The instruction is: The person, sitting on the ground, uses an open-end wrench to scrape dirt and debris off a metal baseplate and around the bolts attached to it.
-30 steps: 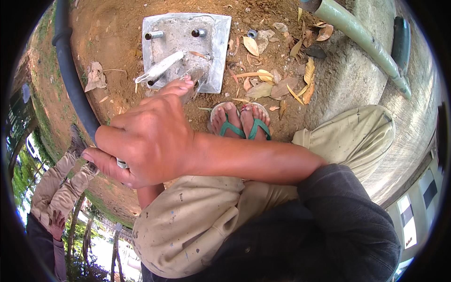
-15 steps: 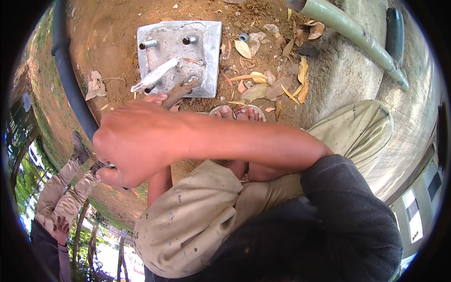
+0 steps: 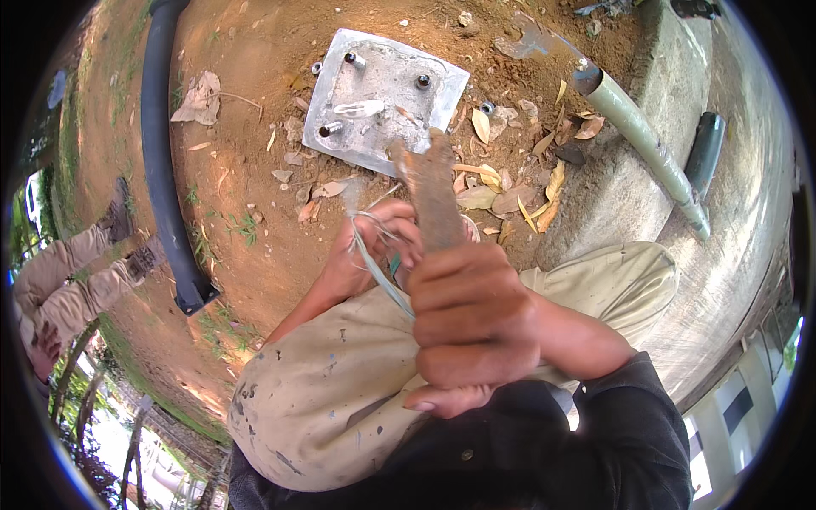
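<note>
My right hand [image 3: 476,331] is closed in a fist round a rusty open-end wrench [image 3: 435,200]. The forked jaw points away from me, in front of the near edge of a square grey plate [image 3: 382,66] on the soil. Three threaded studs [image 3: 422,82] show on the plate; its near corner is partly covered by the wrench. Left of the wrench, my left hand [image 3: 353,255] has its fingers curled on thin, pale plastic string [image 3: 374,265], which loops over the fingers and trails toward my right fist. A whitish strip [image 3: 359,109] lies on the plate.
A nut [image 3: 487,108] sits on soil among dry leaves [image 3: 480,198]. At left runs a black pipe [image 3: 161,153]; at right a green pipe [image 3: 646,144] leans across a concrete kerb [image 3: 620,191]. Another person's legs [image 3: 64,272] show at far left.
My right hand has swung back from the far left to in front of my body, bringing the wrench off the plate. My left hand, hidden before, now shows with string. The view has turned.
</note>
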Demonstrator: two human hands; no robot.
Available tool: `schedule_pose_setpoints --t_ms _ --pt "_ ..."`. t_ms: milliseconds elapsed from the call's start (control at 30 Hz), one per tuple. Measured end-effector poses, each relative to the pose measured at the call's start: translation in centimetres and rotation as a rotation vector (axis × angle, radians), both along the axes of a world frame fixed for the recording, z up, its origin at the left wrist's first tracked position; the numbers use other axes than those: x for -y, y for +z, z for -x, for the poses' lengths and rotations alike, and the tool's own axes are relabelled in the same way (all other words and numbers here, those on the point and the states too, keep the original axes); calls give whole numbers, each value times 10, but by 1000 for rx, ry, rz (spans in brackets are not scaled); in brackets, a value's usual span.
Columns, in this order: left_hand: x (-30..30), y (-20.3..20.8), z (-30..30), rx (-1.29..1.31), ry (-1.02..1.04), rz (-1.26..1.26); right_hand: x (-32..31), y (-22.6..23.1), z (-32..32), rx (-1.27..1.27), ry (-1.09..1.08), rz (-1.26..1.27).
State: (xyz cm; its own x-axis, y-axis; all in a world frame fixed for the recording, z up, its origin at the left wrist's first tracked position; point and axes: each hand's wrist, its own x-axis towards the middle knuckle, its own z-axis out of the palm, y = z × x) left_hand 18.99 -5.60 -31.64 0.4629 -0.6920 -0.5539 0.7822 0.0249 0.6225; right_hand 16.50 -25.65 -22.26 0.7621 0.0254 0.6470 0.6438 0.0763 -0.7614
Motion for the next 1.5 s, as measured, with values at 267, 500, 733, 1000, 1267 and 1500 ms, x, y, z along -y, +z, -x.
schedule_pose_setpoints --t_ms 267,500,733,1000,1267,1500 --pt "62 -16 16 -234 -62 222 30 -29 94 -183 110 582" --pt "66 -26 22 -125 2 59 5 -56 105 -966 -540 526" --pt "28 -71 51 159 43 -203 -37 -102 108 -1565 -161 -152" --pt "3 -38 -5 186 -102 -299 -102 -123 85 -1537 -196 -573" --pt "5 -41 -8 150 -106 -250 -94 -113 78 -1497 -236 -216" --pt "30 -34 -13 24 77 -165 -37 -111 54 -1456 -150 -67"
